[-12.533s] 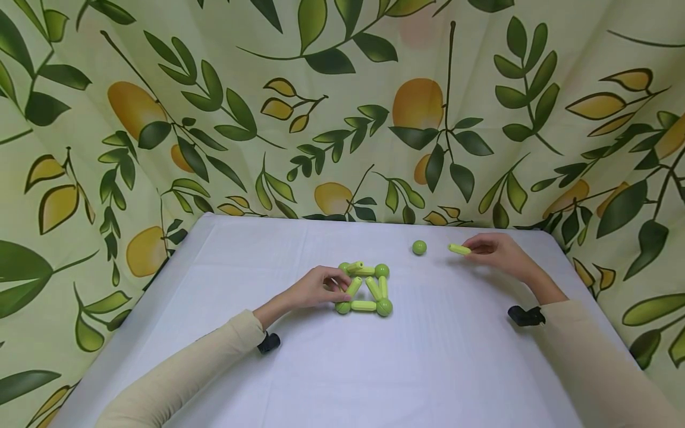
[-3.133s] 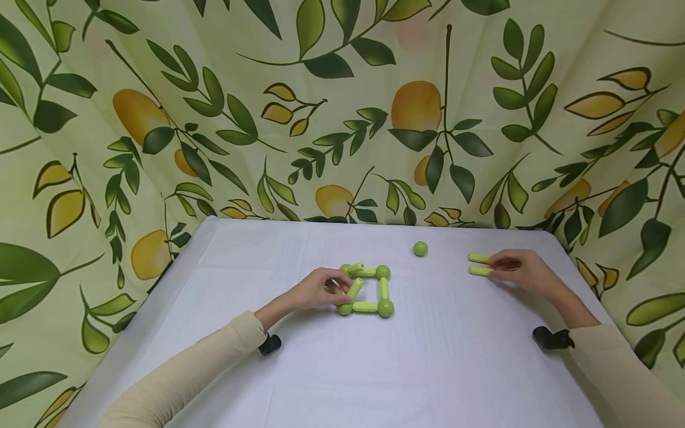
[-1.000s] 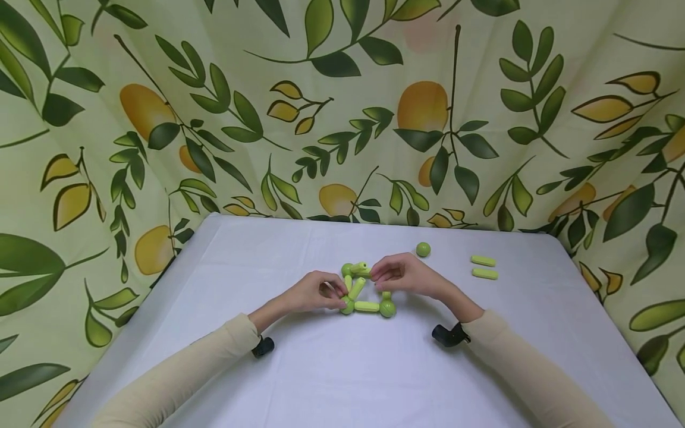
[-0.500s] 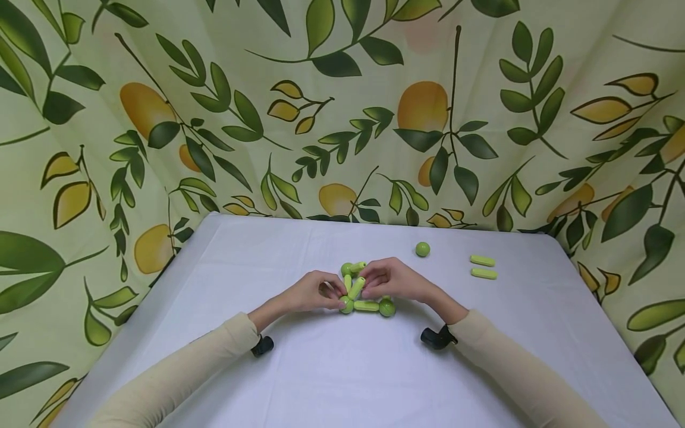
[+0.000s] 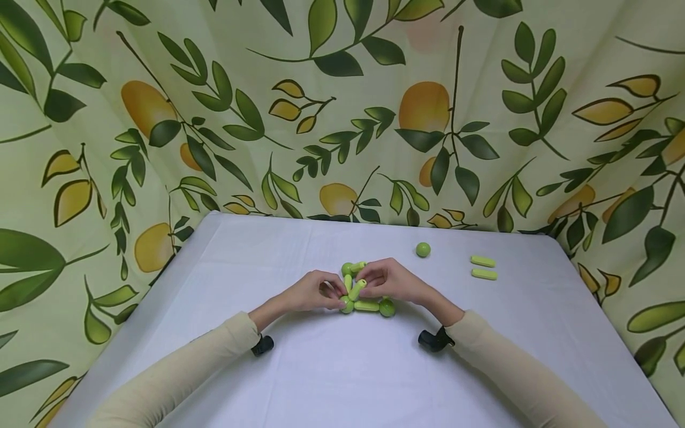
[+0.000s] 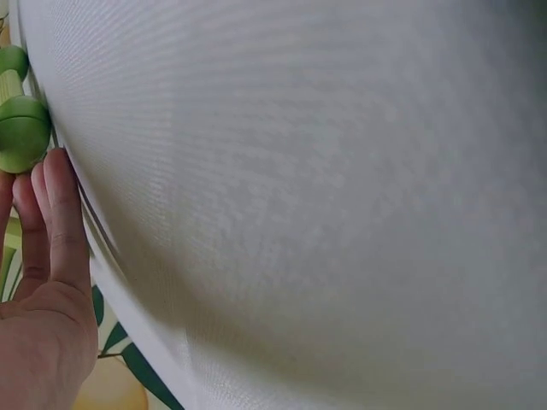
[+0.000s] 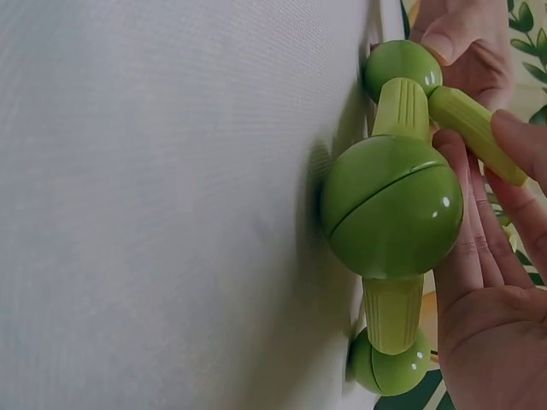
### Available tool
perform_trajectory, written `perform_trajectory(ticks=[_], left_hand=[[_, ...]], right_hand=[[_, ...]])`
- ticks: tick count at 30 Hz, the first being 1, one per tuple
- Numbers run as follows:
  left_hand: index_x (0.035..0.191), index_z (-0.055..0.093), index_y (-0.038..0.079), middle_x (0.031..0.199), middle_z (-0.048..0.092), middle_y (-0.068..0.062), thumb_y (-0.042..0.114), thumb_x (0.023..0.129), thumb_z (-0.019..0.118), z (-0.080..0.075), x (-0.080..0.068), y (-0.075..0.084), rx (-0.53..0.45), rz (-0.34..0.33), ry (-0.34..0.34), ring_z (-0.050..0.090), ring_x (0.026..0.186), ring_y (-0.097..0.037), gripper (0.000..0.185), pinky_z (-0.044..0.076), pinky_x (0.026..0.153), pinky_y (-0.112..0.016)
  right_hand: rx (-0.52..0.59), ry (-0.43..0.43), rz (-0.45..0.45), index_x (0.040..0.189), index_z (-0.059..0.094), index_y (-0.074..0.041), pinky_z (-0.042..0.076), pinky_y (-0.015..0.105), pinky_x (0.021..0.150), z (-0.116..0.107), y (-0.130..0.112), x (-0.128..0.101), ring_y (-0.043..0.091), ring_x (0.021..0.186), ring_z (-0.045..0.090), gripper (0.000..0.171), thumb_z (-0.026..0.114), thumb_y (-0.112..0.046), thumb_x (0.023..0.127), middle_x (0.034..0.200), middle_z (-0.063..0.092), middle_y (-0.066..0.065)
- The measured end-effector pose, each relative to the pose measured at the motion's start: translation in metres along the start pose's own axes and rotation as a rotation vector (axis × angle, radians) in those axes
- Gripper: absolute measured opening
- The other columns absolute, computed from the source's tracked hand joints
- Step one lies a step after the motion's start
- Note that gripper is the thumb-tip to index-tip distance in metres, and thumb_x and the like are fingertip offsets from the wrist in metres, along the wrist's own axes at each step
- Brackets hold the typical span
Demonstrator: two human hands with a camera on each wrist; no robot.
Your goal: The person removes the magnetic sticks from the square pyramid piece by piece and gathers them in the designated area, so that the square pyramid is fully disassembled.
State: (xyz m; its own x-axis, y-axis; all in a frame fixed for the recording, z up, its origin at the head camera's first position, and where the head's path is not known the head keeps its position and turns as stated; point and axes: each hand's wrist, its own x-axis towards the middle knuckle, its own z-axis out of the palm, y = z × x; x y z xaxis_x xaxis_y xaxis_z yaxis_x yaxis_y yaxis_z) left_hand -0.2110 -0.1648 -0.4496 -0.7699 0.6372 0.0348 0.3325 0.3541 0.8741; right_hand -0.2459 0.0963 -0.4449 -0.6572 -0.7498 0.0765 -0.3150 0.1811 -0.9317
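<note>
Right fingers: the right hand [image 5: 393, 280] pinched the free upper end of the tilted rod [image 5: 355, 290].
Left fingers: the left hand [image 5: 307, 292] held the near-left ball [image 5: 348, 305] between thumb and fingertips.
Tilted rod: it stood between the two hands, right of the left fingertips; its long axis rose from the near-left ball, slanting up toward the far right. The right hand was nearer its top, the left hand nearer its foot.
Frame: the near rod [image 5: 366, 306] ran left to right to the near-right ball [image 5: 387, 307]; the left rod [image 5: 348, 282] ran back to the far-left ball [image 5: 347, 269], from which a raised rod [image 5: 359, 267] pointed right. The right wrist view showed the right rod [image 7: 393, 312] and the far-right ball [image 7: 391, 366].
Surfaces: the balls were round, glossy green, some visibly seamed, apparently plastic; the rods were paler, long and ribbed.
Loose pieces: a spare ball [image 5: 423, 249] lay far right of the frame; farther right, two loose rods [image 5: 484, 267] lay side by side, left to right.
Cloth: white and faintly creased [image 5: 342, 380].
Backdrop: leaf-and-fruit fabric [image 5: 369, 89] hung beyond.
</note>
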Motion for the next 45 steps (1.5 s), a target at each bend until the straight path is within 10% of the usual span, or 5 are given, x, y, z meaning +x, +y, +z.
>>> perform_trajectory(ticks=[45], left_hand=[[0.098,0.070,-0.007,0.097,0.068,-0.019,-0.006,0.086,0.079,-0.001,-0.001,0.014,0.016,-0.034,-0.011,0.067,0.088,-0.035,0.015,0.059,0.070,-0.030]], right_hand=[[0.089,0.011,-0.049,0.112,0.070,0.006,0.058,0.031,0.077,-0.029,-0.020,-0.028,0.025,0.087,0.070,0.026,0.078,-0.001,0.089,0.102,0.073,0.014]])
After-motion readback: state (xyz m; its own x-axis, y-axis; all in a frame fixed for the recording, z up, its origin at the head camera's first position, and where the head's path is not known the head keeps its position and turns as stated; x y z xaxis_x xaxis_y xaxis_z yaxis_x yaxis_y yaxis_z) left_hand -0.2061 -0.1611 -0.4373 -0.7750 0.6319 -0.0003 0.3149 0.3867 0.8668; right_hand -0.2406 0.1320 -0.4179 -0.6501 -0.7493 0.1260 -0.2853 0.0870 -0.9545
